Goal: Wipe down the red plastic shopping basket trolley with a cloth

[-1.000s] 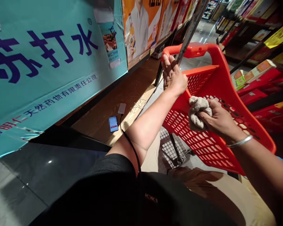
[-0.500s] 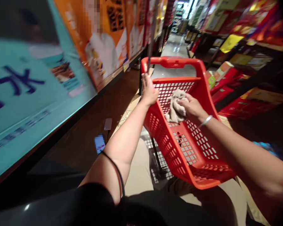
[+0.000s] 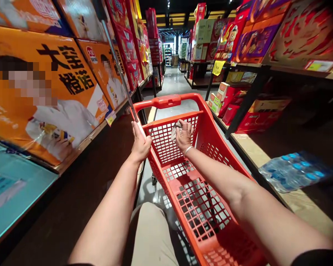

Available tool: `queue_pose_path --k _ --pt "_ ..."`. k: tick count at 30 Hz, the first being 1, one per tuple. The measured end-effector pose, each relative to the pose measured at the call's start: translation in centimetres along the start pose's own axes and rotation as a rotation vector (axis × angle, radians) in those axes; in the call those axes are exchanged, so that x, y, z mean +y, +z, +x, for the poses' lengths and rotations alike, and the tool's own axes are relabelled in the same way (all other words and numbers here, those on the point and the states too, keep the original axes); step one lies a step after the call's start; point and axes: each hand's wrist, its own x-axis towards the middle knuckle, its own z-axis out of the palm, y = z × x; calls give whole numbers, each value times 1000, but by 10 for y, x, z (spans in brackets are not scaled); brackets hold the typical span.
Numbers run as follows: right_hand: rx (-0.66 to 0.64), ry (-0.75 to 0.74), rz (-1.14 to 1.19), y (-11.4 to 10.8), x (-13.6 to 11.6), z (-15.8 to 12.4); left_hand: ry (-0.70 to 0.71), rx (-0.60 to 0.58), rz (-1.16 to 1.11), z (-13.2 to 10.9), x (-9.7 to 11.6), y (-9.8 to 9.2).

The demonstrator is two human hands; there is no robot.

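Red plastic forms the shopping cart [image 3: 207,133], its handle [image 3: 168,102] along the far edge. The left hand [image 3: 141,143] clasps the cart's left rim near the far corner, thumb inside and fingers outside; a metal pole [image 3: 119,68] slants down to it, and whether it grips that too I cannot tell. The right hand [image 3: 184,136] reaches in, fingers bent and slightly parted over a pale grey cloth [image 3: 175,131] at the mesh panel [image 3: 162,146] of the far end. The step in hand looks like wiping that panel — the next move probably calls for steady pressure toward its corners.
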Motion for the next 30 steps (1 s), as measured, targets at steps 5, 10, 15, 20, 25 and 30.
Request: queue_pose_path --k 5,10,15,20,25,30 --pt "-102 -182 -150 11 13 -18 -9 -2 76 1 -2 -3" --pt "-212 -263 -264 15 22 -20 -4 -8 95 1 -1 -3" --pt "-456 -414 -362 15 46 -43 -21 14 101 1 4 -7" --pt "-852 -792 -439 10 66 -78 -32 27 203 0 19 -15" --pt "-594 -851 -349 11 32 -45 47 121 394 -6 37 -16" --pt "-313 -772 -219 26 -3 -14 101 -94 559 -3 47 -16"
